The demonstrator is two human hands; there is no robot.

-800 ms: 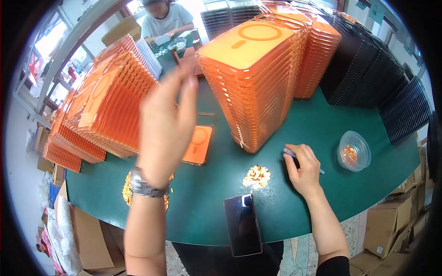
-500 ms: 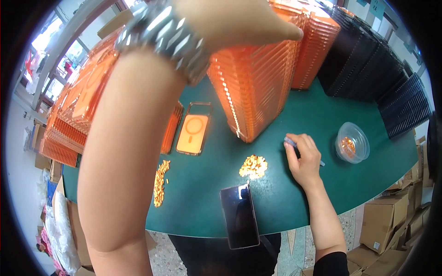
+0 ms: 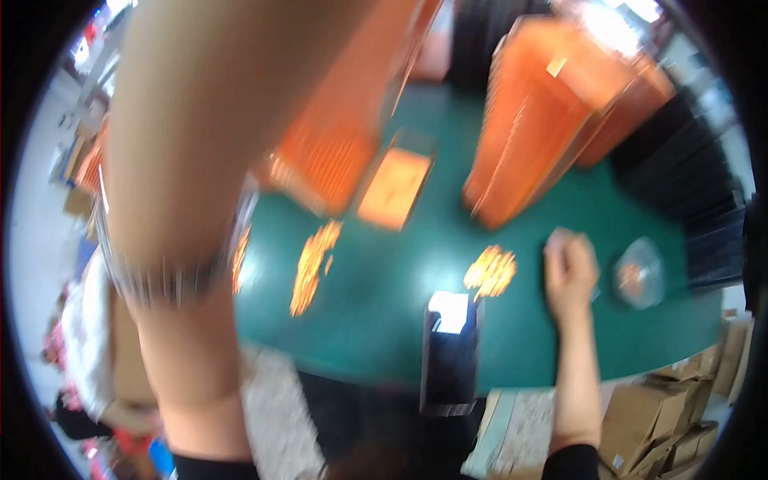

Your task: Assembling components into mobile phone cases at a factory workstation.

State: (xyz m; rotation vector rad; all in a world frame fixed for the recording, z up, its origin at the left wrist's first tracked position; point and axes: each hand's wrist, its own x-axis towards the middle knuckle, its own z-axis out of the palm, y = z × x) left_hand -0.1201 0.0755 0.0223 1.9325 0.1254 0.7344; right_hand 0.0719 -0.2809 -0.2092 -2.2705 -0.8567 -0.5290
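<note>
My left hand [image 3: 204, 120] is a large blur close above the left side of the table, with a shiny bracelet [image 3: 172, 276] on its wrist. Its fingers are out of sight, so what it holds cannot be made out. On the right, my right hand [image 3: 572, 276] rests closed on the table around a slim grey pen-like tool, of which only small blurred ends show. Left of it lies a heap of small orange pieces [image 3: 492, 270]. A phone case with an orange panel [image 3: 396, 188] lies flat beside a stack of orange phone cases [image 3: 328, 156].
A dark smartphone [image 3: 450, 368] lies at the table's near edge. Another elongated heap of orange pieces [image 3: 312, 268] is left of centre. Tall orange case stacks [image 3: 536, 120] and black ones [image 3: 672, 160] stand behind. A clear tub [image 3: 638, 272] sits right; cardboard boxes [image 3: 652, 412] are below.
The view has shifted, so the table's contents appear moved. My left hand has swung from over the orange stack to the left, nearer the camera. My right hand stays closed on the table.
</note>
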